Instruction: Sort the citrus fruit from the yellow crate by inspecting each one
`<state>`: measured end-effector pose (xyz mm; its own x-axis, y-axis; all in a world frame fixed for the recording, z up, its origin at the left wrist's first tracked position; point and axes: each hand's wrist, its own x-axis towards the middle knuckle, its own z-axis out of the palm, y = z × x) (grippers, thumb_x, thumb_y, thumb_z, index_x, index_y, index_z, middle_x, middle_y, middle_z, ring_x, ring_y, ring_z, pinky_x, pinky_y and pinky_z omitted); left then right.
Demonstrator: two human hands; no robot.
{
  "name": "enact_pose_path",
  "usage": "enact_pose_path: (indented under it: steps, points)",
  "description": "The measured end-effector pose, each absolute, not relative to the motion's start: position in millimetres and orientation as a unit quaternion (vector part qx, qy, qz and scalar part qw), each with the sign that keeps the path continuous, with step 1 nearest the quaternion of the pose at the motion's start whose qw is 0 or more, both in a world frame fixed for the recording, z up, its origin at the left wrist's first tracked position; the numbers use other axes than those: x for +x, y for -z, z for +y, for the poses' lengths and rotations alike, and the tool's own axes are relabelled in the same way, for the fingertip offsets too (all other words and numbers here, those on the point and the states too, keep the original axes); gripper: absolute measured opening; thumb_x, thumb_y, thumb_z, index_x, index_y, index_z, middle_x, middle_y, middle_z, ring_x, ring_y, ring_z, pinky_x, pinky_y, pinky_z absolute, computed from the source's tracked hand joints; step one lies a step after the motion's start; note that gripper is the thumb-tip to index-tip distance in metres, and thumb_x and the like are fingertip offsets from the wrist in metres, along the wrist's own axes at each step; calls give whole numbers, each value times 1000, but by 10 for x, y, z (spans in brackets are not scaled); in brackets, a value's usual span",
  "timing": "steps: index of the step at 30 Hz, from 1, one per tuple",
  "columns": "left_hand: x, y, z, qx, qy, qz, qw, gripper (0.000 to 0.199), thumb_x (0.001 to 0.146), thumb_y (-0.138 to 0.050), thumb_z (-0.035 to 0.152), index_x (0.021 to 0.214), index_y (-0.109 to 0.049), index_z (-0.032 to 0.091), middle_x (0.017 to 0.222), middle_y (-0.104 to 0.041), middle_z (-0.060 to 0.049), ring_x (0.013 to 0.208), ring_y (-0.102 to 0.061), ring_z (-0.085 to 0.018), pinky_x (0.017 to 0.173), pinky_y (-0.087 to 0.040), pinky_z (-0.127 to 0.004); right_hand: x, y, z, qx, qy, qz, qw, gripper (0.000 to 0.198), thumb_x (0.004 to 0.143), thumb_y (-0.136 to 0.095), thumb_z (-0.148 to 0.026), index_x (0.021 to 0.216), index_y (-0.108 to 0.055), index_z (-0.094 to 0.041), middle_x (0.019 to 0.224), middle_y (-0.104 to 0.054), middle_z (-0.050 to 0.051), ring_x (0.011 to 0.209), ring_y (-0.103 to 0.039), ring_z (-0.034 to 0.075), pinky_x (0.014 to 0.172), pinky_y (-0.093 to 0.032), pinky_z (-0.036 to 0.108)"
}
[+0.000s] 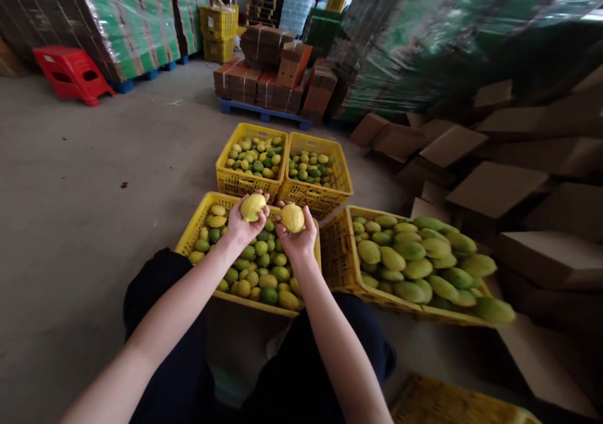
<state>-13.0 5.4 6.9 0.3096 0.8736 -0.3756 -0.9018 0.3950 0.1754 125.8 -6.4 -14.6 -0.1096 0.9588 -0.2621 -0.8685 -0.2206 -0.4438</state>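
Over the near yellow crate (258, 305), by its far edge, the left hand (245, 226) was curled around 1 lemon (253, 207) and the right hand (300, 240) cradled another lemon (292, 218), just beside it. Past that edge stood 2 fruit-filled crates (245, 183).

"How are the arms?"
"Stretched forward, both bare: the left forearm (181, 308) slants inward from the lower left, the right forearm (332, 326) from the lower right."
"And the hands?"
"The bare left grip (245, 226) is palm-up, fingers curled closed. The bare right grip (300, 239) is cupped just beside it, not touching."
"Legs?"
"Dark-clothed left knee (155, 279) and dark-clothed right knee (372, 339) spread outside the forearms."
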Motion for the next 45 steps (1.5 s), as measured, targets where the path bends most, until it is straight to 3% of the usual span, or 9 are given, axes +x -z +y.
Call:
enact_pose_path:
  steps: [2, 5, 10, 14, 23, 33, 39, 45]
  points:
    - [-113, -36, 38, -11, -550, 193, 813, 27, 94, -43, 25, 99, -68, 16, 88, -73, -7, 65, -67, -14, 51, -54, -21, 1246, 153, -68, -224, -746, -80, 622, 21, 84, -56, -36, 89, -63, -18, 83, -74, 4, 61, -64, 14, 50, -53, 23]
    - [-45, -7, 1, -22, -590, 183, 786, 28, 92, -44, 22, 102, -70, 17, 89, -74, -7, 85, -71, -19, 71, -59, -28, 1211, 162, -87, -211, -733, -38, 645, 16, 83, -55, -32, 87, -63, -19, 80, -74, 3, 76, -70, 18, 73, -60, 34]
    - [88, 60, -21, -41, -605, 162, 778, 38, 91, -43, 29, 117, -68, 15, 96, -75, -8, 100, -70, -22, 95, -54, -37, 1160, 197, -101, -210, -703, 9, 679, 13, 81, -58, -29, 89, -64, -19, 89, -76, 3, 84, -71, 16, 90, -56, 33]
    - [159, 161, 20, -27, -601, 158, 783, 41, 92, -43, 33, 118, -67, 13, 106, -74, -11, 114, -65, -25, 106, -47, -40, 1135, 212, -110, -206, -692, 7, 692, 13, 79, -60, -29, 88, -63, -20, 91, -76, 3, 89, -72, 17, 97, -53, 36]
    - [191, 172, -20, 0, -603, 155, 783, 43, 92, -42, 36, 125, -63, 18, 123, -69, -10, 127, -56, -30, 111, -42, -48, 1131, 208, -138, -200, -685, 13, 701, 19, 78, -58, -30, 94, -62, -21, 100, -75, 5, 101, -70, 20, 105, -48, 43]
    - [207, 158, -29, -3, -595, 146, 791, 44, 92, -39, 39, 125, -62, 20, 126, -67, -8, 128, -55, -27, 112, -40, -46, 1102, 194, -171, -191, -691, -10, 697, 38, 84, -47, -38, 112, -64, -18, 105, -73, 7, 111, -65, 18, 110, -44, 38]
    - [221, 154, -22, -8, -595, 158, 788, 44, 91, -41, 40, 122, -63, 17, 123, -68, -12, 124, -58, -28, 111, -42, -48, 1054, 223, -160, -219, -682, 18, 697, 28, 86, -51, -34, 104, -65, -17, 97, -74, 5, 100, -69, 17, 108, -46, 35]
    - [218, 209, -17, 14, -592, 176, 787, 38, 92, -42, 40, 114, -67, 22, 116, -71, -8, 120, -61, -28, 108, -45, -49, 1058, 201, -151, -230, -675, 18, 701, 16, 83, -53, -25, 91, -66, -19, 91, -74, 2, 93, -69, 14, 104, -50, 33]
